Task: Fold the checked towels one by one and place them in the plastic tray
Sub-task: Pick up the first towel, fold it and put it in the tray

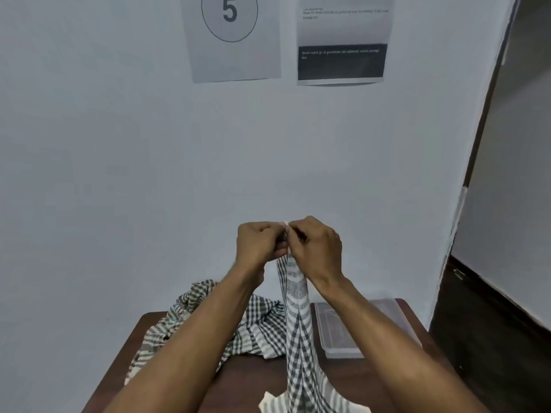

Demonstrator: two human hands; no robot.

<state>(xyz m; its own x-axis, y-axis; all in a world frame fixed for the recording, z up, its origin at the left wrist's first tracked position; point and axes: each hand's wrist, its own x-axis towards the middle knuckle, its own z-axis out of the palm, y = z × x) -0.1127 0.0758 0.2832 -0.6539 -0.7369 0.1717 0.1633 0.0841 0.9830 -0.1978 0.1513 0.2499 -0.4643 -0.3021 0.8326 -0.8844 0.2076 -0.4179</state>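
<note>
A black-and-white checked towel point(298, 326) hangs down from my two raised hands, its lower end reaching past the table's front edge. My left hand point(258, 244) and my right hand point(317, 248) meet at its top edge and both pinch it, knuckles almost touching. A heap of more checked towels point(208, 323) lies crumpled on the dark wooden table point(250, 380), behind my left forearm. The clear plastic tray point(340, 332) sits on the table's right side, partly hidden by my right forearm.
A pale wall stands right behind the table, with a sheet marked 5 point(232, 34) and a printed notice point(343, 40) on it. A dark door frame point(489, 114) and dark floor lie to the right.
</note>
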